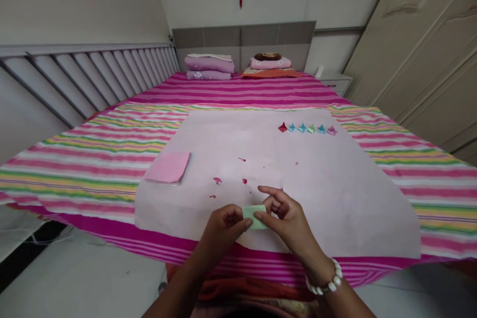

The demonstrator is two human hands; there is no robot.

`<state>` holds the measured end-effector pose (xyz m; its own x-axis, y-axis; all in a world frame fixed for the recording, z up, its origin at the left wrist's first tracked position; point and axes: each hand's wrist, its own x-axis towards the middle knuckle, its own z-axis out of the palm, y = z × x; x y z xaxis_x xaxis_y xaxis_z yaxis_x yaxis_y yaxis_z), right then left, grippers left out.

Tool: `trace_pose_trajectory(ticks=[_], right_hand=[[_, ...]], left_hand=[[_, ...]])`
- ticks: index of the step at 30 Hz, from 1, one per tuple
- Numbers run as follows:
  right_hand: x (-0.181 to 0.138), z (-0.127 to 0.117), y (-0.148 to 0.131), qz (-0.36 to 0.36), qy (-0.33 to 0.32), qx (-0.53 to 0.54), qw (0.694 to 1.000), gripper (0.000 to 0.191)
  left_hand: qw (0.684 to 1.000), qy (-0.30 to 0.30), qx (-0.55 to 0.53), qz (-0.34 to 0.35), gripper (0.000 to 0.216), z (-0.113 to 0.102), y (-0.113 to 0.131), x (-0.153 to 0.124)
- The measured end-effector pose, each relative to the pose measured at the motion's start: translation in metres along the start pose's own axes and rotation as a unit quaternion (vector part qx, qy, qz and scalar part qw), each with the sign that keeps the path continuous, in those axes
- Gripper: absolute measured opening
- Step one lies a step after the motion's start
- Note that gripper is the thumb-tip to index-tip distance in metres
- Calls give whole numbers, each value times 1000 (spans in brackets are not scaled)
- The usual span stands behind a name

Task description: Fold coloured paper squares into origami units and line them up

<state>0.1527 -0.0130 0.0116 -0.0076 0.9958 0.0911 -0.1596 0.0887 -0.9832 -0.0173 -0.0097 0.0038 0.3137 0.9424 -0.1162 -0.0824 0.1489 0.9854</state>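
Note:
A small pale green piece of folded paper (255,217) is held up between my two hands, above the near edge of a white sheet (346,198). My left hand (225,226) pinches its left side between thumb and curled fingers. On the right side, my right hand (283,216) grips it, thumb flat on the front and index finger stretched away to the left. A white bead bracelet (325,278) circles the right wrist. Beyond the hands, small red marks or scraps (245,181) dot the sheet; their exact kind I cannot tell.
A stack of square paper with pink on top (169,167) lies at the sheet's left. Several small folded paper figures, among them a red one (282,127), line up at the far right. The sheet covers a striped bed (93,159) with folded bedding (209,65) at its head.

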Motion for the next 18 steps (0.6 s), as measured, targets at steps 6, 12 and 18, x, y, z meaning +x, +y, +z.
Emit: trace_pose_trajectory(ticks=[6,12,18], right_hand=[[-7,5,5,42,-8,44,998,24],[-11,6,-1,49,8,27,998,23],[-13,8,-1,18,18,28,999,34]], left_hand=[[996,60,-59,26,24,14,-5,0],[986,112,-4,121,30,15,3,-3],[996,11,-16,92,16,5,12,-6]])
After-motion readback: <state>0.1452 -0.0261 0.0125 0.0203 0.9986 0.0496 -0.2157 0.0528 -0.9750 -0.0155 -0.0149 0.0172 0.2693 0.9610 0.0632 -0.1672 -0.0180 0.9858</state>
